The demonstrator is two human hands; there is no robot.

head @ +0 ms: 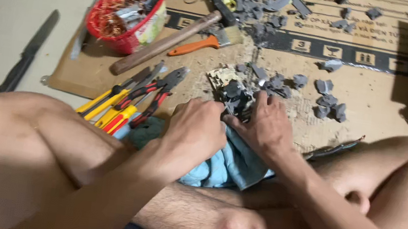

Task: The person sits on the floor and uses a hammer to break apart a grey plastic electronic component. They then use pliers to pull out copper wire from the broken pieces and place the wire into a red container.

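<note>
Both hands clamp a dark grey broken component (237,100) at the near edge of the cardboard sheet (374,100), above a blue cloth (231,165). The left hand (197,129) and right hand (265,128) each close their grip on it, seemingly prying it apart; more leverage looks needed. Leftward: two pliers (156,98), one hammer (172,39), one brush (208,44), one red basket (126,10), one knife (28,52).

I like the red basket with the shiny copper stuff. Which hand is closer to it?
Left. The left hand lies below and right of the red basket; the right hand sits farther right, across the grey part.
</note>
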